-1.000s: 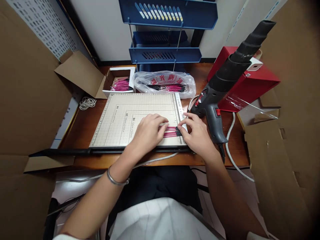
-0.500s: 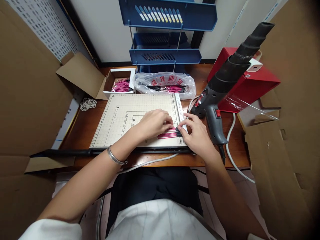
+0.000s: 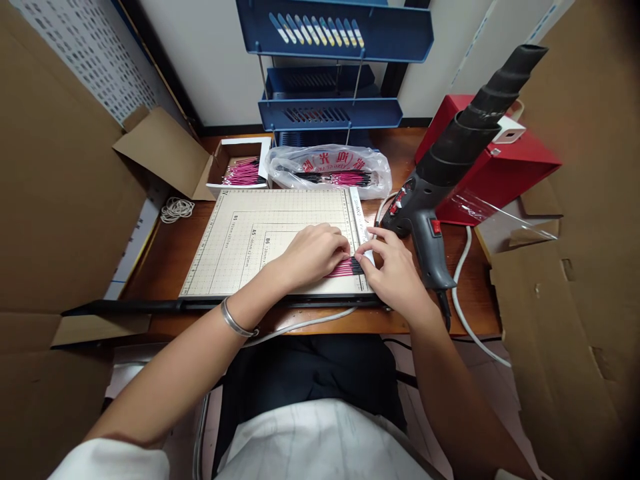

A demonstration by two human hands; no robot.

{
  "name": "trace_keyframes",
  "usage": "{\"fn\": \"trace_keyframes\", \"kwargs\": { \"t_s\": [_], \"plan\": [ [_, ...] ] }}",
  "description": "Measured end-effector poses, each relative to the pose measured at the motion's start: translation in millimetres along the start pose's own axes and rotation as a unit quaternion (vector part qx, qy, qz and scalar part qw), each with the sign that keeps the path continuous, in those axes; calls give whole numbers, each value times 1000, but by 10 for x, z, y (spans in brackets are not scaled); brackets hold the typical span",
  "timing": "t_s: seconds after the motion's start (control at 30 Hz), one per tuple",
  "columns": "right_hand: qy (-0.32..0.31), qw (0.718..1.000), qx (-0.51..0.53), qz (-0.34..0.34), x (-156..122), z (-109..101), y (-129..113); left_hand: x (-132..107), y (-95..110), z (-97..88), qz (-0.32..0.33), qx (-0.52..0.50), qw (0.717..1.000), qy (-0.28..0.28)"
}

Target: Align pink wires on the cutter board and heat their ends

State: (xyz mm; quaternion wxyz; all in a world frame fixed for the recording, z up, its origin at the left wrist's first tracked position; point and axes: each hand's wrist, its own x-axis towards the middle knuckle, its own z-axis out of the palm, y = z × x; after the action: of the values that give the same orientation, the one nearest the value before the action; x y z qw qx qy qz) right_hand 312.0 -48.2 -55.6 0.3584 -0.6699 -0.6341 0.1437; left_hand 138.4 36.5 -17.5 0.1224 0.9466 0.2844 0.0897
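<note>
Several thin magenta wires [image 3: 345, 269] with black ends lie side by side on the right part of a gridded paper trimmer [image 3: 240, 260]. My left hand [image 3: 315, 252] rests over them, its fingers curled and closed on a wire at the upper edge of the row. Close beside it, my right hand [image 3: 393, 267] pinches the black end of a wire with thumb and index finger, next to the trimmer's white edge strip [image 3: 359, 213]. The other right-hand fingers are bent. My left hand covers the wires' left ends.
A grey heat gun [image 3: 433, 220] points upward at the right, before a red box [image 3: 520, 160]. Behind the trimmer sit a white box [image 3: 215, 177] of wires and a clear plastic bag [image 3: 383, 170] of wires. Blue trays [image 3: 330, 113] stand behind; cardboard [image 3: 60, 167] flanks the table.
My left hand has shifted slightly right, closer to my right fingertips, and covers more of the wires. My right hand has hardly moved.
</note>
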Motion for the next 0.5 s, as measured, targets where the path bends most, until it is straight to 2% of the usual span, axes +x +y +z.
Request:
{"fn": "trace_keyframes", "kwargs": {
  "t_s": [0.2,0.33,0.5],
  "plan": [
    [-2,1000,-6,4,-5,-7,-20,-23,78,57,-20,15,1000,17],
    [-5,1000,-8,5,-11,-12,-24,-159,181,65,-51,9,996,78],
    [-2,1000,-4,2,-21,-9,-32,-439,348,138,-77,-11,986,144]
  ]
}}
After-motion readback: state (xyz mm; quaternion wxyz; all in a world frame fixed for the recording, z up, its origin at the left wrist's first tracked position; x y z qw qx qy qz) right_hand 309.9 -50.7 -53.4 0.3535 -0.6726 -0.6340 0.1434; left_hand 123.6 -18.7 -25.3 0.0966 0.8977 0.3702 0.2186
